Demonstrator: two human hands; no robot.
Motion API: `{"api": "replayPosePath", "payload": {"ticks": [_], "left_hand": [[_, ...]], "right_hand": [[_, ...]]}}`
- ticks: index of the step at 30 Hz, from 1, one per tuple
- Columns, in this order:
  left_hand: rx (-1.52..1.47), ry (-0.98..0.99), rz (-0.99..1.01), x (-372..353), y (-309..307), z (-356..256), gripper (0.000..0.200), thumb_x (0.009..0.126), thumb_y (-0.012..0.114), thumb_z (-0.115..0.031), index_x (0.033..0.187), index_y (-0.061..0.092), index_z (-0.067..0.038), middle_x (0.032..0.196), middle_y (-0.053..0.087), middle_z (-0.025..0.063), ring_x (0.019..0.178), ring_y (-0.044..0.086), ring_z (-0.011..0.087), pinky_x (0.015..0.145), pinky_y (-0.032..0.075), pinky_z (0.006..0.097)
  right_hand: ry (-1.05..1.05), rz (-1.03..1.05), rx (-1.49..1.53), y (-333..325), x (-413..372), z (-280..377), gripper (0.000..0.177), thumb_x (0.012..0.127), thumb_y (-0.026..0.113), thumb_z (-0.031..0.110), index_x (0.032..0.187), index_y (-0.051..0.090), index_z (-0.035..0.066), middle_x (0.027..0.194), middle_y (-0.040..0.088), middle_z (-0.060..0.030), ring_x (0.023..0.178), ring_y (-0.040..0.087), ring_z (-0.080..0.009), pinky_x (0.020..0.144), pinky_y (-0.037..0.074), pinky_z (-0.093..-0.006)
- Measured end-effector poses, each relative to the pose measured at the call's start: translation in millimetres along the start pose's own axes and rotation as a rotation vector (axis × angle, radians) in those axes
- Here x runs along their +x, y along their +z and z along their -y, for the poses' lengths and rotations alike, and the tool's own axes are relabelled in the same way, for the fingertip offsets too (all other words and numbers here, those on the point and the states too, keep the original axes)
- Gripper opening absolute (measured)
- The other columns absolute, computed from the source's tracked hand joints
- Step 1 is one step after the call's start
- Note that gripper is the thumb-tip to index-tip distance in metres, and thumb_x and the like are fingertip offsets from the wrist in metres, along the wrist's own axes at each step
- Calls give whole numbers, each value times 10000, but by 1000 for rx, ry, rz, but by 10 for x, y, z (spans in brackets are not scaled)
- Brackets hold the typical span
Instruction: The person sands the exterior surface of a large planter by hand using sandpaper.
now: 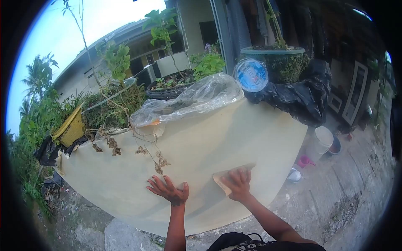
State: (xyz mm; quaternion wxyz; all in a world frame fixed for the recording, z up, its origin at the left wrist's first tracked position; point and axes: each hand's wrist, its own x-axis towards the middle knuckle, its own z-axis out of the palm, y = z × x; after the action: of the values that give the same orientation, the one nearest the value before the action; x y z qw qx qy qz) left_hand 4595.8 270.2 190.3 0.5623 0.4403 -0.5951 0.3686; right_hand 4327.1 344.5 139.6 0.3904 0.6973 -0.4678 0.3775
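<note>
A cream-coloured wall (197, 146) with a smooth face spans the middle of the view. My left hand (171, 192) rests on it, fingers spread and holding nothing. To its right, my right hand (238, 184) presses a tan sheet (218, 180), which looks like sandpaper, against the same face. The fingers lie bent over the sheet and cover its middle; its left edge and upper right corner show. Dried, curled leaves (159, 161) on thin stems hang down the wall just above my left hand.
Along the wall's top are crumpled clear plastic (192, 98), a round blue lid (252, 75), black plastic (293, 98) and potted plants (176, 81). A yellow container (69, 127) is at the left. On the concrete ground (331, 196) at the right stand a white bucket (320, 140) and pink dipper (305, 161).
</note>
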Motion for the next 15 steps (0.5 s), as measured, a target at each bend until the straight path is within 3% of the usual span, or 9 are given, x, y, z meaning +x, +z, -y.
{"api": "replayPosePath", "payload": {"ticks": [2,4,6,9,11,12,14,15], "left_hand": [[7,0,2,-51,37,1,770,974,367,-565,1566,261,-83,1605,186,280,1482,149,504,1157,73,668],[10,-1,21,-78,28,25,768,974,368,-562,1564,265,-81,1605,192,278,1484,152,496,1159,76,661],[8,1,-6,-57,31,1,766,975,366,-560,1562,272,-77,1603,201,279,1489,155,483,1163,79,650],[13,3,3,-39,26,-36,759,979,362,-560,1558,277,-78,1597,216,277,1485,168,480,1167,82,649],[37,7,-5,-26,25,-38,748,989,342,-557,1560,267,-80,1595,218,278,1484,176,473,1177,86,638],[22,28,11,-22,19,-41,748,989,342,-557,1560,267,-80,1595,218,278,1484,176,473,1177,86,638],[60,43,-14,-28,23,-64,725,1019,327,-507,1549,263,-16,1593,213,295,1487,175,469,1182,88,615],[47,53,-14,-50,35,-82,725,1019,327,-507,1549,263,-16,1593,213,295,1487,175,469,1182,88,615]], "right_hand": [[256,-125,51,-108,-63,-288,564,737,601,152,1292,656,234,1525,414,-137,1491,225,-391,1195,43,-588],[384,-335,65,-270,234,-646,488,905,508,158,1389,565,136,1568,324,-207,1481,194,-460,1164,82,-629],[515,-402,67,-346,592,-789,492,920,479,153,1405,544,106,1562,321,-230,1477,187,-477,1154,90,-638],[614,-520,81,-357,758,-636,534,863,543,159,1396,568,157,1552,346,-207,1479,198,-457,1165,72,-633],[335,-281,100,-207,444,-487,596,776,610,169,1370,601,222,1548,363,-180,1480,211,-438,1176,51,-629],[363,-279,90,-155,239,-471,596,776,610,169,1370,601,222,1548,363,-180,1480,211,-438,1176,51,-629],[150,-111,28,-153,-134,-525,643,694,656,180,1329,634,275,1548,376,-151,1482,222,-415,1185,36,-625],[233,-157,51,-187,-223,-612,632,755,616,155,1382,590,234,1563,353,-152,1488,209,-415,1176,39,-631]]}}
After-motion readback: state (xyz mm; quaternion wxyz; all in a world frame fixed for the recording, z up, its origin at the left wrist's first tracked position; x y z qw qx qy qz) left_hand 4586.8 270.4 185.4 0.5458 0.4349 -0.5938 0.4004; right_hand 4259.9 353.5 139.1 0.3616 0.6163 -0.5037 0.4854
